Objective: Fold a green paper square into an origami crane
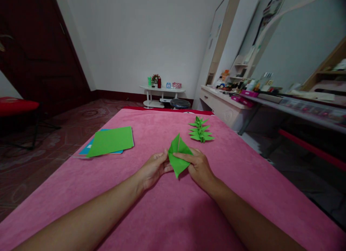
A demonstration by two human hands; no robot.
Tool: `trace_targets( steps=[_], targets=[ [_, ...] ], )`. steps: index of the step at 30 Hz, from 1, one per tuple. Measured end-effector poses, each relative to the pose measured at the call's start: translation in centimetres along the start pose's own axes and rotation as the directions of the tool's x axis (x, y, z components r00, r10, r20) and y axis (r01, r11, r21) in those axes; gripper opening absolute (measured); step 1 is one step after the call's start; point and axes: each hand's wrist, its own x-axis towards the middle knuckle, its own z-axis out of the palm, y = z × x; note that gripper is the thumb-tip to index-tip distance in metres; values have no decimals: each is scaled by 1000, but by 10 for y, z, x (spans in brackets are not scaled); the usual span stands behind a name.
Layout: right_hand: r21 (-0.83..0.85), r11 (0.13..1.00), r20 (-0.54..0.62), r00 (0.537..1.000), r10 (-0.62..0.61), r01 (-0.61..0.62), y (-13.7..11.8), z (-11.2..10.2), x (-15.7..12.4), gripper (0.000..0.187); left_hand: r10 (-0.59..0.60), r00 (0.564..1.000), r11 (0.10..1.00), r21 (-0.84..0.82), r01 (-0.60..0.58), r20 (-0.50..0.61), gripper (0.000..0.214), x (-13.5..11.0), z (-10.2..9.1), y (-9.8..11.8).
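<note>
A partly folded green paper [178, 155], kite-shaped with two raised points, lies on the pink cloth [162, 211] in front of me. My left hand [152, 168] pinches its left edge with closed fingers. My right hand [198, 166] presses on its right side, fingers curled over the fold. Beyond it to the right lie several finished green folded paper pieces [200, 131] in a row. A stack of flat paper sheets [110, 141], green on top and blue beneath, lies to the left.
The pink cloth covers a wide surface that ends at the right edge near a white dresser [221, 105] crowded with small items. A small white table [161, 94] stands by the far wall. A red seat [16, 106] is at the left.
</note>
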Motion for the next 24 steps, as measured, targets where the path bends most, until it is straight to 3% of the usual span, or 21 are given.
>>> trace_targets(
  steps=[13,24],
  targets=[
    [-72,997,26,1000,13,-11,-4,2,0,53,17,998,998,60,-13,-67,43,-1,6,-3],
    [78,997,-8,1000,-29,29,-2,3,0,54,27,999,999,43,-25,-40,47,-1,6,-3]
  ],
)
